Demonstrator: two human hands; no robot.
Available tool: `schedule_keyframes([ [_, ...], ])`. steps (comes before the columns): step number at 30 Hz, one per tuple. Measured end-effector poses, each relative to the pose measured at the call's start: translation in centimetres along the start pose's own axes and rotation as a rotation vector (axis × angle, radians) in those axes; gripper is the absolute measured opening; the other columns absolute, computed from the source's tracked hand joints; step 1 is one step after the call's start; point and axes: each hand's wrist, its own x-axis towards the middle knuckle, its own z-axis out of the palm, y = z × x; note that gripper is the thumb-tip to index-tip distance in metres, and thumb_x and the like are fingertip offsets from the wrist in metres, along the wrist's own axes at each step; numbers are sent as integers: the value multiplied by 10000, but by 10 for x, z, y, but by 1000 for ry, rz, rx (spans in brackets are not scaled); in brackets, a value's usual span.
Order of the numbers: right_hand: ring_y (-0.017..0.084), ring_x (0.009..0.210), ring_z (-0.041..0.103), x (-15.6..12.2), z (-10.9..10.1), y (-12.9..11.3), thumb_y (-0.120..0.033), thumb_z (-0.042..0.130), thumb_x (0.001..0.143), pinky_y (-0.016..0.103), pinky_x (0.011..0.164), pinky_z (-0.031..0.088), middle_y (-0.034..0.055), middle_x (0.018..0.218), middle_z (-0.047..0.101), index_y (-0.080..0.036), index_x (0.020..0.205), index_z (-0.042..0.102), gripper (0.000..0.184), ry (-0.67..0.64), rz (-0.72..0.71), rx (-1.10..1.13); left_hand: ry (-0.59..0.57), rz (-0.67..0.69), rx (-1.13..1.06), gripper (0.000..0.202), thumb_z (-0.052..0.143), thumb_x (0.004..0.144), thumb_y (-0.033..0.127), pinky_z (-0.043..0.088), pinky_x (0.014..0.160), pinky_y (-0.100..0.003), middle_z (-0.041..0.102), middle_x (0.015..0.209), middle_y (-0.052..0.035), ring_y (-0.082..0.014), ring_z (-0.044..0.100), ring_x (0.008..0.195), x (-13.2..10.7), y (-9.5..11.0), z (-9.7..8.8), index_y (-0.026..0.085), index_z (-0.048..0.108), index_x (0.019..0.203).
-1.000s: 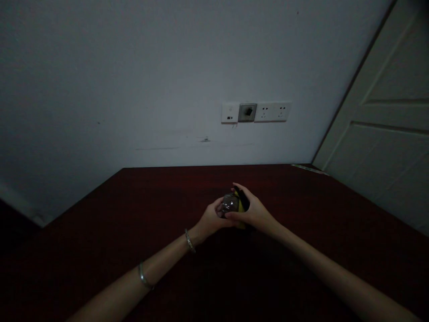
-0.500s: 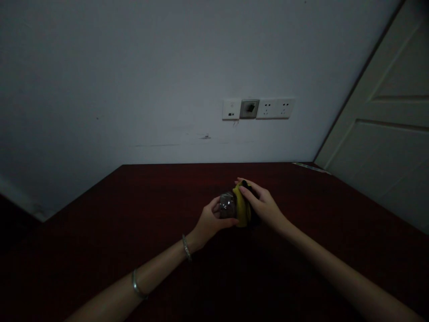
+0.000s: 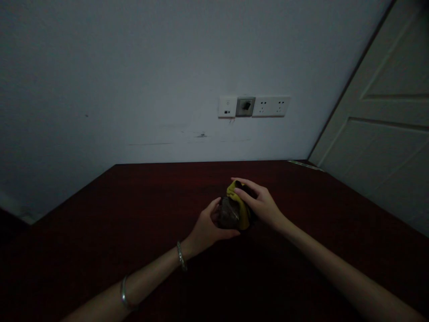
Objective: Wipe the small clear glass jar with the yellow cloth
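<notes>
A small clear glass lies between both hands over the dark red table. My left hand wraps round its left side, thumb up and fingers underneath. My right hand presses a yellow cloth against the glass's right side, fingers curled over the cloth's top. A dark part of the cloth shows under the right palm. The room is dim and details of the glass are hard to make out.
A white wall rises behind the table, with a row of sockets and a switch. A pale panelled door stands at the right. A thin light strip lies at the table's far right corner. Two bracelets sit on my left forearm.
The yellow cloth has come further over the glass, and my right fingers moved onto its top. Both hands shifted slightly lower in view; the left grip stays on the glass.
</notes>
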Motion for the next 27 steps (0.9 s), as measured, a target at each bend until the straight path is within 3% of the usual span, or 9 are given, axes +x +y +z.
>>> schedule_keyframes([
  [3, 228, 1087, 596, -3, -5, -6, -355, 591, 814, 432, 961, 459, 52, 1177, 646, -241, 1131, 621, 338, -134, -105, -33, 14, 2, -1, 888, 854, 482, 147, 408, 1022, -472, 560, 1256, -136, -291, 535, 1168, -1, 5, 1, 186, 417, 1255],
  [7, 235, 1160, 552, -3, -11, -7, -332, 634, 798, 467, 1006, 427, 44, 1281, 581, -266, 1267, 521, 487, -264, -194, -98, 20, -19, -29, 843, 849, 487, 156, 442, 987, -466, 586, 1218, -130, -293, 556, 1136, -1, 11, 3, 181, 446, 1227],
  [14, 216, 1122, 586, -2, -10, -4, -321, 509, 896, 453, 992, 461, 26, 1231, 617, -269, 1263, 524, 371, -210, -215, -197, 43, -26, -9, 853, 850, 479, 151, 434, 998, -478, 570, 1238, -142, -299, 543, 1154, -2, 12, 4, 170, 455, 1235],
  [17, 210, 1161, 559, -4, -10, -5, -284, 501, 904, 446, 1015, 449, 24, 1240, 611, -266, 1242, 545, 341, -201, -308, -269, 35, -12, 7, 828, 845, 493, 163, 450, 980, -479, 586, 1216, -142, -300, 561, 1130, -1, 12, 2, 162, 456, 1224],
  [21, 201, 1195, 530, -10, -10, -8, -221, 492, 904, 433, 1025, 448, 23, 1264, 594, -274, 1273, 517, 374, -225, -450, -332, 57, 13, 15, 838, 842, 485, 148, 456, 978, -457, 583, 1226, -138, -293, 563, 1130, 1, 13, 1, 156, 441, 1221],
  [27, 212, 1219, 506, -16, -7, -14, -145, 520, 861, 433, 1028, 441, 54, 1314, 550, -254, 1316, 464, 471, -331, -529, -381, 154, -7, 45, 829, 833, 475, 160, 495, 924, -448, 632, 1151, -114, -278, 613, 1050, 3, 9, 1, 171, 441, 1206],
])
